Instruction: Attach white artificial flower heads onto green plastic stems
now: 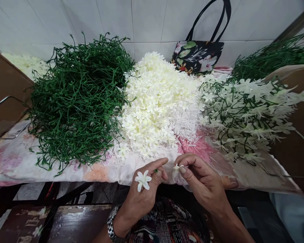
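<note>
My left hand [144,189] pinches a thin green stem [156,170] between thumb and forefinger, and a white artificial flower [143,180] sticks out over its knuckles. My right hand [202,180] is close beside it and pinches a small white flower piece [177,167] at its fingertips. Both hands hover at the near edge of a table covered with a floral cloth [20,162]. Just beyond them lies a big heap of loose white flower heads [157,104].
A tangled mound of green stems [78,98] fills the left of the table. Assembled white flower sprays [248,111] lie at the right. A dark floral tote bag [197,55] leans on the tiled wall. Cardboard boxes [5,84] flank both sides. A worn stool [53,222] stands below.
</note>
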Motion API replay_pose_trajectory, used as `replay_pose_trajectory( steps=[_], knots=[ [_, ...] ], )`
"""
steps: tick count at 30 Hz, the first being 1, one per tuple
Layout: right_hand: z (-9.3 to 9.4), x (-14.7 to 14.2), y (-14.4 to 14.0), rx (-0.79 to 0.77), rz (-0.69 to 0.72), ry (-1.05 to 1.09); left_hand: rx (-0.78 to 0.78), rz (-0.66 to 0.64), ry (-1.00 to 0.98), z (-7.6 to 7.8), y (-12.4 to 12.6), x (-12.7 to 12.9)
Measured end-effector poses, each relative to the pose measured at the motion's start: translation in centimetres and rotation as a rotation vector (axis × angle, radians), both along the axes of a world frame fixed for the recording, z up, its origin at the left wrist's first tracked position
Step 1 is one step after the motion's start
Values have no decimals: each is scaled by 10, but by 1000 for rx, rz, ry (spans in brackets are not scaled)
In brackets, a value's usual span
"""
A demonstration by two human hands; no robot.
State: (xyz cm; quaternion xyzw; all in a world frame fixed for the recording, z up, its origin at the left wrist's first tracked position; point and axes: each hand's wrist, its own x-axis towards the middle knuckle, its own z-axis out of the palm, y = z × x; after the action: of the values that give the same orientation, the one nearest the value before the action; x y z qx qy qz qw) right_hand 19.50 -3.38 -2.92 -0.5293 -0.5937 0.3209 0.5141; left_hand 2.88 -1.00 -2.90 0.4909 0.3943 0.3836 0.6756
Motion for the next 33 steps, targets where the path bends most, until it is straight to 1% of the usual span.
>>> replay_pose_trajectory(
  steps=[4,6,9,11,15,20,22,24,28,33],
  knots=[
    [9,1,-2,18,17,-56,48,30,124,6,0,3],
    [15,-1,-3,38,39,-78,70,55,186,5,-2,4],
    [23,-5,-2,63,79,-124,129,58,244,3,-4,4],
    [25,-6,-2,85,104,-177,177,15,239,3,-5,3],
    [26,-5,-2,112,155,-257,253,-116,244,6,-2,2],
    [24,-3,0,159,186,-359,332,-169,283,8,1,1],
    [23,-3,1,189,194,-386,321,-164,297,7,1,1],
    [23,-3,1,192,200,-391,279,-150,303,5,1,1],
    [20,-4,0,150,171,-377,170,-101,269,1,1,1],
    [17,-7,1,99,115,-361,47,-45,215,0,2,4]
  ],
)
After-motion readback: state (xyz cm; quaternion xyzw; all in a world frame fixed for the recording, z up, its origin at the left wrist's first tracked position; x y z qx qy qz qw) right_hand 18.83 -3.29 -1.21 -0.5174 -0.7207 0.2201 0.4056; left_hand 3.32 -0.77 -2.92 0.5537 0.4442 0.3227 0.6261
